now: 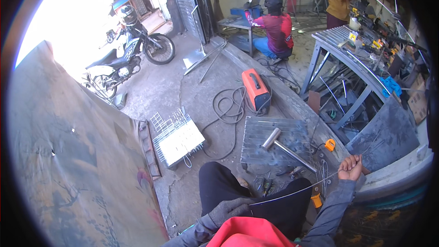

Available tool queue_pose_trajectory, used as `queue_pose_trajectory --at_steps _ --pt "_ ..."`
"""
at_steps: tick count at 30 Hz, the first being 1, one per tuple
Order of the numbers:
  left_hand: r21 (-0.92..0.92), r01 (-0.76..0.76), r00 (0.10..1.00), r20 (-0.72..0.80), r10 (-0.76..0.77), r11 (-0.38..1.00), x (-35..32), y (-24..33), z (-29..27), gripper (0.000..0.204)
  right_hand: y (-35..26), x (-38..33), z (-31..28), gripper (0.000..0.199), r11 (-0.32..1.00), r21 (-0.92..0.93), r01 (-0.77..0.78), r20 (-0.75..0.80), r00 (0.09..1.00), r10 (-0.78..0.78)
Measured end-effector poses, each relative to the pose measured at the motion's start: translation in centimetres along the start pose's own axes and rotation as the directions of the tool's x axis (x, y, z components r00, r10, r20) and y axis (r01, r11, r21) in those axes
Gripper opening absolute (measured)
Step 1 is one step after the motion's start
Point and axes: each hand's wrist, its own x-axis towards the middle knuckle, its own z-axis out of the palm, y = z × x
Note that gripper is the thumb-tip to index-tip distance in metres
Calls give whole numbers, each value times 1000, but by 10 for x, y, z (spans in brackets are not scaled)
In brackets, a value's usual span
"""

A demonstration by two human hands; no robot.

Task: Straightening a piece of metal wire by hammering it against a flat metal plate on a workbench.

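A thin metal wire stretches in a shallow curve across my lap. My right hand, bare and out to the right, is closed around it in a fist, and a thin length continues up beyond the fingers. My left hand, in a dark grey glove, lies low over my thigh with its fingers closed at the wire's other end; its fingertips are partly hidden. In front of my knees, a metal hammer lies across a low slatted metal table. Several hand tools lie on the floor below it.
A white panel with wire grids sits left of the low table. Beyond are an orange welding machine, coiled cable and a motorcycle. An orange tape measure lies right, near a cluttered workbench. Two other people are farther back.
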Motion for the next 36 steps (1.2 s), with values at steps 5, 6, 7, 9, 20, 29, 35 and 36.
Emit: queue_pose_trajectory --at_steps 5,6,7,9,20,29,35,36 --pt "286 41 954 -295 48 957 29 -21 4 29 5 -31 43 38 984 -46 170 21 985 -169" --pt "386 76 899 -426 104 919 38 -22 3 28 13 -44 67 39 967 -73 244 13 970 -243" --pt "383 75 901 -422 102 921 46 -24 0 28 24 -56 90 39 966 -76 247 11 969 -247" --pt "450 100 885 -448 128 887 63 -28 -3 26 46 -76 131 39 903 -128 411 84 912 -403" --pt "575 304 928 -360 -99 760 66 -46 13 39 106 -115 200 38 833 -220 507 186 861 -474" --pt "441 264 952 -260 -160 858 55 -44 16 37 88 -104 179 42 851 -267 453 183 891 -416" --pt "401 241 964 -206 -169 884 50 -37 29 48 61 -94 158 39 839 -287 461 81 885 -459" --pt "442 255 964 -189 -189 860 50 -36 31 48 55 -91 153 39 837 -292 463 79 884 -462"
